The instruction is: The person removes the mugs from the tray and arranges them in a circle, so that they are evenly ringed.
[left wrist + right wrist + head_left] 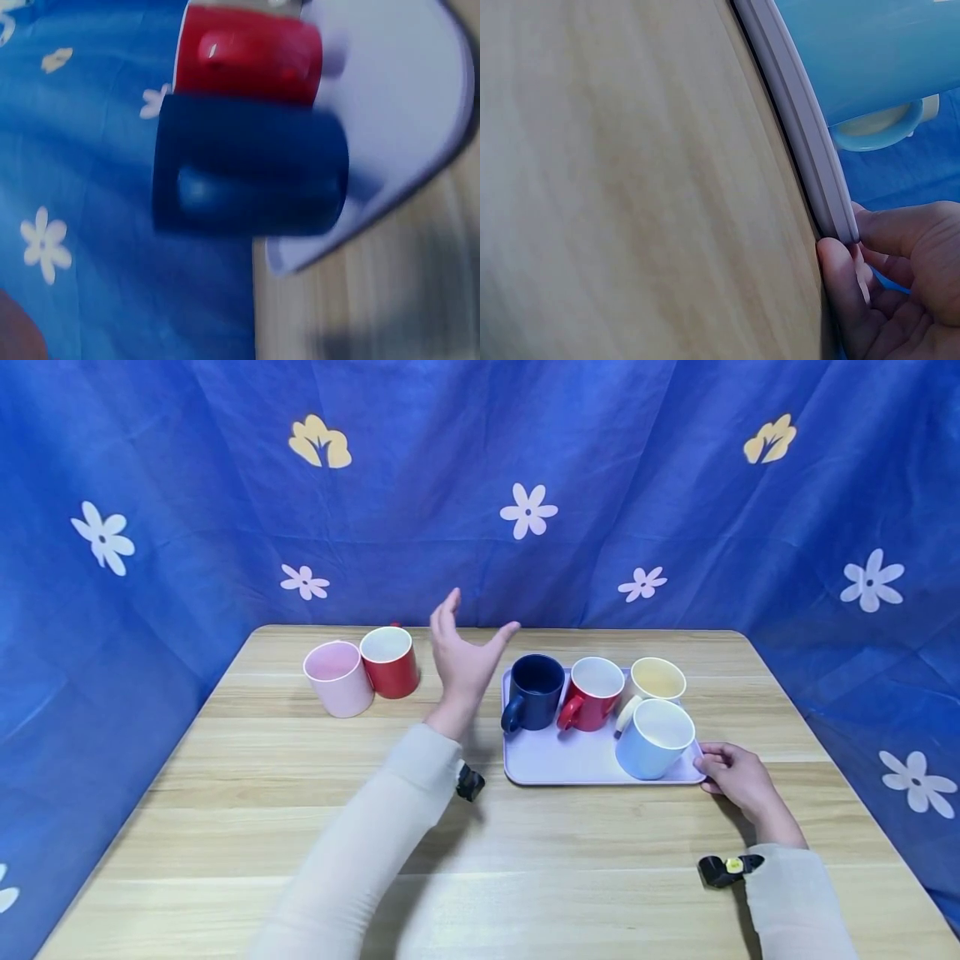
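Observation:
My left hand is raised above the table, thumb and fingers spread, holding nothing. It is nearest to the dark blue mug, which stands at the left end of a lilac tray. Beside that mug on the tray are a red mug, a cream mug and a light blue mug. With thumb and fingers, my right hand pinches the tray's front right corner, as the right wrist view also shows. The left wrist view has the dark blue mug close up.
Left of my left hand, a pink mug and another red mug stand side by side on the wooden table. A blue flowered cloth hangs behind the table and along its sides.

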A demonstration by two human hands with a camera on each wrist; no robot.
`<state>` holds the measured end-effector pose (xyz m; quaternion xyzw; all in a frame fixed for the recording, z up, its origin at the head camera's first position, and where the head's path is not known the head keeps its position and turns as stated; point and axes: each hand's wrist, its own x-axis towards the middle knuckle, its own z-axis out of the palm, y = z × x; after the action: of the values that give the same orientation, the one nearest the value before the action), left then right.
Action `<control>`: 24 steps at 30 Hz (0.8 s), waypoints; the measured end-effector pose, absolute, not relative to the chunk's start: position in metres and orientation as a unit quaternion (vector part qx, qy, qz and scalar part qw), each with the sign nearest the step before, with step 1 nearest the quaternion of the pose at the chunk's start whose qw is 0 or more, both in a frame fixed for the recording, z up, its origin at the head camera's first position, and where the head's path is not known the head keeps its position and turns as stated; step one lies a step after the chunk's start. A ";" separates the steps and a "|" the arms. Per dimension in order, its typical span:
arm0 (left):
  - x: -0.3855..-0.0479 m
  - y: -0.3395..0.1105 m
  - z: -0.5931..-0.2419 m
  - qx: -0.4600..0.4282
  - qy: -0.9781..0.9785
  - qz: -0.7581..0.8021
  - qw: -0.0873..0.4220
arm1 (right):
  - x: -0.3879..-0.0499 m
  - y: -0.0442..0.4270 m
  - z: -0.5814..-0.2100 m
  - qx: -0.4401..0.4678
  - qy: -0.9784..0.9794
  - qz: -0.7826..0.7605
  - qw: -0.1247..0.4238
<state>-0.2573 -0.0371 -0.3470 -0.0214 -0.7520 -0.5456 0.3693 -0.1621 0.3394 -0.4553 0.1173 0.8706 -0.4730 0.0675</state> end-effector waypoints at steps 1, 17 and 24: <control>-0.256 -0.032 -0.348 -0.024 -0.756 -0.547 0.359 | -0.162 0.339 -0.455 0.117 0.871 -0.473 0.067; -0.228 0.037 -0.366 -0.077 -0.808 -0.534 0.237 | -0.163 0.339 -0.456 0.116 0.873 -0.470 0.066; -0.215 0.064 -0.372 -0.105 -0.815 -0.524 0.222 | -0.163 0.339 -0.455 0.118 0.870 -0.474 0.067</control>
<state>-0.2155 0.0636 -0.3717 -0.1052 -0.8155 -0.5242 0.2217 -0.1629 0.3387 -0.4550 0.1185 0.8700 -0.4740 0.0670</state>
